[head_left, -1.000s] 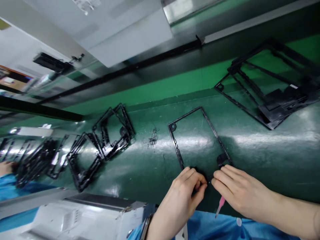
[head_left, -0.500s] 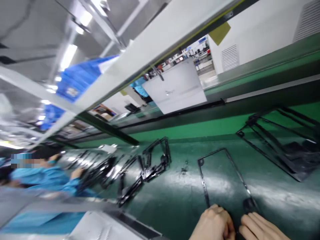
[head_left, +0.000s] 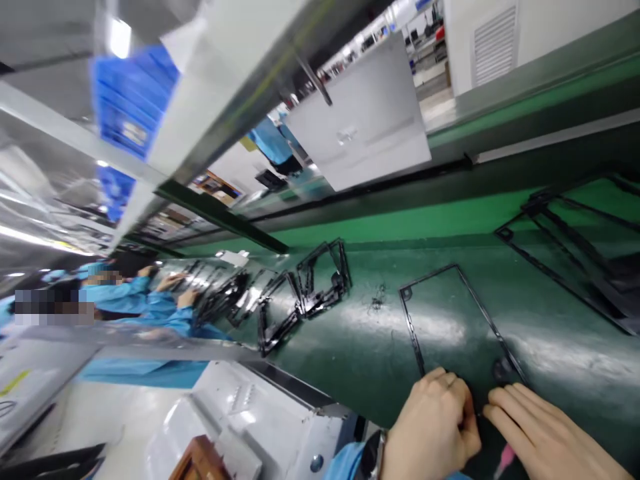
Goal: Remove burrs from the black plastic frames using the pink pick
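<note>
A thin black rectangular plastic frame lies flat on the dark green belt. My left hand is curled, its fingers pinched on the frame's near edge. My right hand rests beside it with fingers closed against the same edge, and a small pink tool shows under its palm. The two hands nearly touch at the frame's near side.
More black frames lie in loose piles further left on the belt, and larger black frames at the right. Co-workers in blue coats work at the far left. A white machine stands below the belt edge.
The camera has swung up and to the left, so the line and the co-workers come into view. My hands have stayed on the frame's near edge.
</note>
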Motion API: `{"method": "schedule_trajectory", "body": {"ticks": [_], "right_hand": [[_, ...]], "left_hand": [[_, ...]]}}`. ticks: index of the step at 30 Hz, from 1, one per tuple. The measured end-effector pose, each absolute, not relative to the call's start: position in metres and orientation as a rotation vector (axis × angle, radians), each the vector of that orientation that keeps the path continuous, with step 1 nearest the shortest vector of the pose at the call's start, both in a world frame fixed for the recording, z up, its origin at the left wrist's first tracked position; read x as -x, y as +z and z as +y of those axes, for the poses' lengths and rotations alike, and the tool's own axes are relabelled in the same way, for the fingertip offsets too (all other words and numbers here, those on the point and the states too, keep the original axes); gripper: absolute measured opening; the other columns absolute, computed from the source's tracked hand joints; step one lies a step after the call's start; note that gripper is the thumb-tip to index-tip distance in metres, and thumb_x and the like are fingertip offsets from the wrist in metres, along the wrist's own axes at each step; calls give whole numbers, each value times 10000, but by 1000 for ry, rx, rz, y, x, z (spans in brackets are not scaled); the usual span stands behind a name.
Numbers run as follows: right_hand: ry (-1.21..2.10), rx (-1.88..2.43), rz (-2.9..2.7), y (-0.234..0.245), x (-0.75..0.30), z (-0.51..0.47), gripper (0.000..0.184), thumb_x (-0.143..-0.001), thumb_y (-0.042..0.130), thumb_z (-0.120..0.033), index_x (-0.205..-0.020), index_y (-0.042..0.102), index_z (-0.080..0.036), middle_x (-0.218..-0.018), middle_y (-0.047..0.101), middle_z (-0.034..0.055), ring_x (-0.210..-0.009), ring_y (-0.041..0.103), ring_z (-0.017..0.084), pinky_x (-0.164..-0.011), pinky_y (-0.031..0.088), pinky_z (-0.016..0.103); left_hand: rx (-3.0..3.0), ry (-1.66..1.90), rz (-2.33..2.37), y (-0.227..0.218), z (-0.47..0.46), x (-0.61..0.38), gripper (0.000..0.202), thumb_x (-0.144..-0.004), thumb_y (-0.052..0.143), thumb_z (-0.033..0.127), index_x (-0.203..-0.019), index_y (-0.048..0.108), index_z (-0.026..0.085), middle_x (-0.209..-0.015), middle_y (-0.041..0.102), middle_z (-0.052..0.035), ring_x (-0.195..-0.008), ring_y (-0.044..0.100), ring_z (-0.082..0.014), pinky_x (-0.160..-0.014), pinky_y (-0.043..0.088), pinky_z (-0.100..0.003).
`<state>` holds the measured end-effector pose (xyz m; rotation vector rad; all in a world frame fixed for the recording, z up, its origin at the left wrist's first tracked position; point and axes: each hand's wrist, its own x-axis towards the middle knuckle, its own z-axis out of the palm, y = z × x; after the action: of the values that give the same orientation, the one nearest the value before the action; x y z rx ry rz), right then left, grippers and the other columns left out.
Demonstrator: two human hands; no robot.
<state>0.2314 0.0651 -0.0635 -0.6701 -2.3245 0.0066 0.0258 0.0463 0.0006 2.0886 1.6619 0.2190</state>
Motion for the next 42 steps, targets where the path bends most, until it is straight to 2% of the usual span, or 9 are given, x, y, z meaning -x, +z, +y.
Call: {"method": "schedule_trajectory", "body": {"ticks": [2, 5, 10, 15, 19, 24, 30, 37, 42], "right_hand": [[109, 640, -2445, -45, -234, 69, 527, -768, 457, 52, -1170, 740, -137, -1168, 804, 118, -1062, 763, 271, -954, 621, 433], [170, 612, -2486, -23, -233, 77, 467, -792, 432, 66, -1132, 703, -107, -1112, 786, 113, -1025, 749, 263, -962, 596, 423], [248, 608, -2557, -13, -230, 81, 382, -937, 372, 49, -1090, 688, -102, -1016, 761, 98, -932, 722, 255, -960, 556, 416], [236, 596, -2572, -11, -232, 81, 402, -1016, 313, 22, -1102, 690, -89, -1037, 756, 106, -951, 698, 258, -1003, 504, 424], [238, 599, -2561, -8, -231, 82, 446, -1023, 273, 33, -1083, 697, -91, -1004, 756, 100, -918, 689, 249, -991, 493, 412], [234, 602, -2557, -6, -229, 83, 447, -1042, 272, 12, -1059, 705, -96, -976, 755, 104, -887, 680, 248, -959, 511, 413], [263, 580, -2569, -7, -230, 82, 382, -1036, 332, -1, -1051, 704, -89, -980, 753, 122, -880, 684, 259, -905, 543, 422], [264, 596, -2573, -5, -230, 83, 412, -1040, 312, -3, -1022, 709, -110, -964, 751, 109, -853, 669, 243, -913, 538, 408], [281, 601, -2580, -4, -230, 83, 424, -1063, 303, -25, -982, 707, -124, -950, 747, 101, -827, 659, 236, -894, 521, 400]], "left_hand": [[-2134, 285, 1628, 5, 43, -24, 235, -788, 610, 46, -767, 467, 232, -723, 541, 26, -702, 563, -174, -895, 583, -354], [-2132, 319, 1565, 13, 41, -17, 246, -821, 566, -1, -805, 470, 225, -752, 513, 28, -708, 531, -172, -804, 556, -341], [-2056, 341, 1491, 29, 43, -2, 283, -857, 522, -55, -841, 458, 220, -801, 491, 29, -760, 514, -165, -734, 477, -299], [-2020, 330, 1450, 36, 43, 3, 272, -927, 526, -49, -875, 483, 214, -828, 516, 28, -765, 511, -157, -789, 480, -314], [-1956, 335, 1414, 36, 45, 1, 206, -993, 590, 18, -953, 552, 217, -899, 602, 14, -827, 562, -170, -853, 504, -330], [-1983, 325, 1329, 32, 49, 2, 178, -987, 702, 92, -1006, 581, 220, -952, 636, 1, -885, 586, -187, -850, 517, -330], [-2203, 417, 1216, 22, 44, 10, 46, -1070, 608, 164, -1078, 615, 209, -969, 671, -25, -846, 563, -177, -831, 526, -309], [-2428, 455, 1140, 13, 37, 14, 113, -1043, 594, 67, -1103, 622, 159, -935, 691, -42, -791, 542, -172, -769, 523, -316], [-2409, 606, 1131, 7, 37, 17, 118, -1013, 661, 66, -1106, 652, 137, -939, 704, -61, -815, 577, -172, -747, 525, -311]]}}
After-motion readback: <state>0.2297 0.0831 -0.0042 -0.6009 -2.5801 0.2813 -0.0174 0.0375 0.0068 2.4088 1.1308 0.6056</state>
